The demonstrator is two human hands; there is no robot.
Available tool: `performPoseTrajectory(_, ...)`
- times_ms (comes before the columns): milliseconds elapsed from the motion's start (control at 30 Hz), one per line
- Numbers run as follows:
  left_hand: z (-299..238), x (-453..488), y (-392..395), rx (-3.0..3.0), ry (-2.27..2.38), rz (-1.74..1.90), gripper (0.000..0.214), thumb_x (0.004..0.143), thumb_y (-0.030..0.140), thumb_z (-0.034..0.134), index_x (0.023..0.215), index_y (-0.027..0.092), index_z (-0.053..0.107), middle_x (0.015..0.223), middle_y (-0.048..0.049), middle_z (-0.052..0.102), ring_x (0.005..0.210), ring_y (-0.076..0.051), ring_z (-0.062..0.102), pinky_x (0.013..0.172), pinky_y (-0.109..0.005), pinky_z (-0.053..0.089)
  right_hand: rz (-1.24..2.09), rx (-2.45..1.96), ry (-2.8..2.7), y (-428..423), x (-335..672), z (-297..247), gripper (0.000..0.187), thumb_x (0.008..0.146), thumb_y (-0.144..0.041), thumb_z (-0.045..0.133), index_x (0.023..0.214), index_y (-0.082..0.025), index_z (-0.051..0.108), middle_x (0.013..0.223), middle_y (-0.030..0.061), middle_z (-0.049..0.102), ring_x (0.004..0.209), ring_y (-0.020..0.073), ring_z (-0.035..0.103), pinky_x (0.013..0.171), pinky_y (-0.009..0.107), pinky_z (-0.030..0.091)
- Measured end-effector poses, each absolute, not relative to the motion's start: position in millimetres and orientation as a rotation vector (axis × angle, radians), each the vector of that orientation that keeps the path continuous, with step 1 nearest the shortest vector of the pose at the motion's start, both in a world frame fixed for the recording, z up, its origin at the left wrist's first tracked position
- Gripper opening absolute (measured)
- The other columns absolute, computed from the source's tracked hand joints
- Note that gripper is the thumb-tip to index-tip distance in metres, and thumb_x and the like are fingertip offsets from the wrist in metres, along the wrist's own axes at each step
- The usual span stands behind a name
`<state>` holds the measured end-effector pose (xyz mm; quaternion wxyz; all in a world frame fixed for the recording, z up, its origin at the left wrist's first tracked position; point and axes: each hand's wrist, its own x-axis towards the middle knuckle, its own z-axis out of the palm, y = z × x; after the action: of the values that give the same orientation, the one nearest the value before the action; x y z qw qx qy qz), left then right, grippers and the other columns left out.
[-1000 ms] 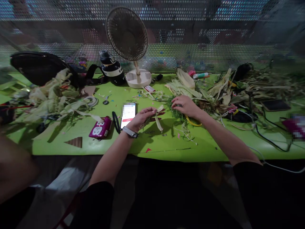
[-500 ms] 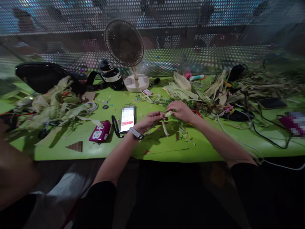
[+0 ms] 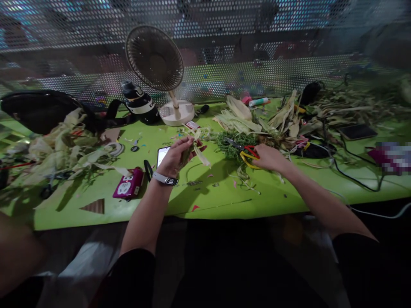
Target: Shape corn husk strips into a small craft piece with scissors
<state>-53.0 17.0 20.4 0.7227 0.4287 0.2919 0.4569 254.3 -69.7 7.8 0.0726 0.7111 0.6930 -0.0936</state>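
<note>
Pinched in the fingers of my left hand (image 3: 180,156) is a pale strip of corn husk (image 3: 202,157), its loose end hanging down to the right. My right hand (image 3: 269,157) is closed on the red and yellow handles of a pair of scissors (image 3: 248,155). The blades point left over a heap of green, feathery sprigs (image 3: 227,147). Behind them lies a pile of dried corn husks (image 3: 240,113). A lit phone (image 3: 162,154) is partly hidden behind my left hand.
A white fan (image 3: 176,113) and a black bottle (image 3: 139,105) stand at the back. More husks (image 3: 70,145) lie at left beside a purple packet (image 3: 128,184). White and black cables (image 3: 359,186) cross the right side. A perforated metal screen (image 3: 224,55) rises behind the table.
My right hand has left the husk strip, moved right and taken hold of the scissors. My left hand has drawn back left with the strip, now covering part of the phone.
</note>
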Motion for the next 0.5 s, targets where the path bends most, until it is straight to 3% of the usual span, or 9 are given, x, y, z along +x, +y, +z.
performPoseTrajectory(167,26,-62,22,0.912,0.639,1.012,0.008,0.082,0.01,0.059,0.077,0.013,0.065,0.078,-0.0021,0.069,0.077,-0.013,0.069,0.106,-0.054,0.048,-0.481,2.148,1.994,-46,254,9,0.031,0.073,-0.032,0.066,0.096,-0.014,0.057,0.092,0.0146,0.067,0.08,0.0257,0.064,0.057,0.029,0.038)
performPoseTrajectory(300,27,-74,29,0.897,0.69,0.997,0.007,0.081,0.01,0.058,0.076,0.013,0.063,0.076,-0.0015,0.068,0.075,-0.013,0.068,0.106,-0.057,0.047,-0.949,2.293,1.915,-41,268,17,0.018,0.076,-0.032,0.065,0.075,-0.019,0.052,0.069,0.0052,0.062,0.061,0.018,0.06,0.051,0.027,0.038)
performPoseTrajectory(400,26,-81,33,0.872,0.72,0.979,0.004,0.079,0.011,0.06,0.076,0.013,0.063,0.076,-0.0011,0.068,0.074,-0.012,0.067,0.106,-0.056,0.047,-1.484,2.498,1.858,-52,275,22,0.031,0.077,-0.044,0.068,0.077,-0.022,0.046,0.059,-0.002,0.053,0.047,0.0119,0.05,0.046,0.025,0.042)
performPoseTrajectory(500,26,-86,35,0.872,0.712,0.967,0.003,0.079,0.014,0.062,0.077,0.013,0.063,0.075,-0.0016,0.067,0.074,-0.013,0.067,0.106,-0.056,0.046,-1.936,2.445,1.893,-70,275,25,0.051,0.071,-0.066,0.069,0.076,-0.022,0.044,0.054,-0.0053,0.047,0.041,0.0084,0.041,0.04,0.023,0.037)
